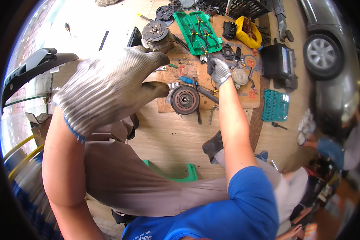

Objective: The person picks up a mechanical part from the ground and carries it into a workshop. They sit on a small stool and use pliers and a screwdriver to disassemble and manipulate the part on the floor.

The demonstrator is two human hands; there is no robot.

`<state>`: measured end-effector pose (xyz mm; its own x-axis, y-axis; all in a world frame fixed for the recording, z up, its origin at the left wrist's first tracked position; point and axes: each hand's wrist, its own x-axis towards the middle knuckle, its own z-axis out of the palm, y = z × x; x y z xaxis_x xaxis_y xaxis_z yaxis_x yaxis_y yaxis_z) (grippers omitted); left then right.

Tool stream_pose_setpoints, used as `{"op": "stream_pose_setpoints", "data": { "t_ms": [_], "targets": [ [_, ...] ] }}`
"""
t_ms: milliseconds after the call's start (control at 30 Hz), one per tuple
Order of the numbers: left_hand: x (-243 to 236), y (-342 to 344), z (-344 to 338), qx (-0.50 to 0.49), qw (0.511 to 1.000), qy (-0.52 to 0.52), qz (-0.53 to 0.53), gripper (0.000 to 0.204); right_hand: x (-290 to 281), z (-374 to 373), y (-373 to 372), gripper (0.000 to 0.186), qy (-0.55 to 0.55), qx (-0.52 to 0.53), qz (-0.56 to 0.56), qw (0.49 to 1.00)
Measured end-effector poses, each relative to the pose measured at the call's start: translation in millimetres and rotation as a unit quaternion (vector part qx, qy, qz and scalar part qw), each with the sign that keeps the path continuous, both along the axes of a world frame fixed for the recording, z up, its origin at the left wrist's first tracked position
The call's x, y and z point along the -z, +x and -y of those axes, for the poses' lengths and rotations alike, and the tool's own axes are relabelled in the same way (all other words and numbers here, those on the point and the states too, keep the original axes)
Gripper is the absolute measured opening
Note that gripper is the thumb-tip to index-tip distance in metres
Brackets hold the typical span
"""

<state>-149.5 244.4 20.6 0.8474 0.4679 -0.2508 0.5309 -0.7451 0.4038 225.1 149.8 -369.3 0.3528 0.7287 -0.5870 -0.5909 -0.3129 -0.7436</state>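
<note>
My left hand (112, 82), in a grey-white knit glove with dark fingertips, hangs close to the camera. Its thumb and fingers are apart, with nothing between them. Farther off, my right hand (220, 73), gloved too, is closed at the near edge of an open green tool case (181, 27). It appears to grip pliers (204, 52) lying along that edge, though the fingers partly cover them. More yellow-and-black pliers (193, 37) sit in the case. A compressor with a round pulley (185, 99) rests on the cardboard, beside a blue-handled tool (187, 80).
A second compressor (156, 32) stands left of the case. Right of it are a yellow container (248, 34), black battery (278, 66) and teal socket set (275, 105). A parked car (348, 60) and another person's gloved hand (305, 127) are at the right. A green stool (191, 173) lies below me.
</note>
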Motion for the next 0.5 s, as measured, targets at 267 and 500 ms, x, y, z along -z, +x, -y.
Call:
{"op": "stream_pose_setpoints", "data": {
  "t_ms": [267,500],
  "targets": [
    [12.5,2.5,3.0,0.008,0.997,0.078,0.006,0.044,-144.6,87.1,-64.4,0.042,0.051,-0.015,-0.098,0.994],
    [27.4,47.5,34.9,0.08,0.988,0.099,0.082,0.039,-266.1,130.7,-96.7,0.042,0.094,-0.138,-0.067,0.984]
  ]
}}
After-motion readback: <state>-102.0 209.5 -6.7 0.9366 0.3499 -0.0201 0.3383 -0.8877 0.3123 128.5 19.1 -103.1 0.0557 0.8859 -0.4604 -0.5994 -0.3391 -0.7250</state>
